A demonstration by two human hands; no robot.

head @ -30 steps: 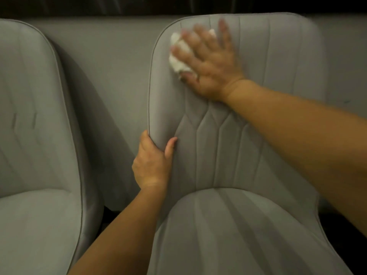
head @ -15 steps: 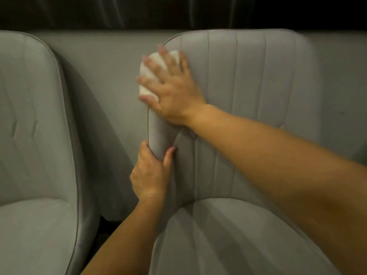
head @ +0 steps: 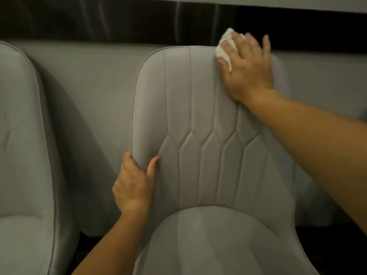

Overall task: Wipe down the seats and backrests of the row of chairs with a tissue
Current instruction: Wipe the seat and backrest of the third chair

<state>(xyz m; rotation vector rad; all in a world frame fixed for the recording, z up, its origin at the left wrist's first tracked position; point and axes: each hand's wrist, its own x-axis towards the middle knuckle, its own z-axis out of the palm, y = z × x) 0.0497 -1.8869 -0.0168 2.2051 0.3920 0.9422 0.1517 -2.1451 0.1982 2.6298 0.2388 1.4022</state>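
A grey upholstered chair fills the middle of the view, its stitched backrest (head: 198, 108) upright above the rounded seat (head: 218, 241). My right hand (head: 248, 66) lies flat on the backrest's top right corner and presses a crumpled white tissue (head: 224, 50) against the upper edge; part of the tissue is hidden under my fingers. My left hand (head: 135, 185) grips the backrest's lower left edge, thumb on the front and fingers wrapped behind.
A second grey chair (head: 21, 155) of the same kind stands at the left, cut off by the frame. Behind both runs a pale grey wall panel (head: 99, 80) with a dark band (head: 119, 20) above it. A narrow gap separates the chairs.
My right hand with the tissue has swept from the backrest's upper left edge across to its top right corner. My left hand has kept its grip on the left edge.
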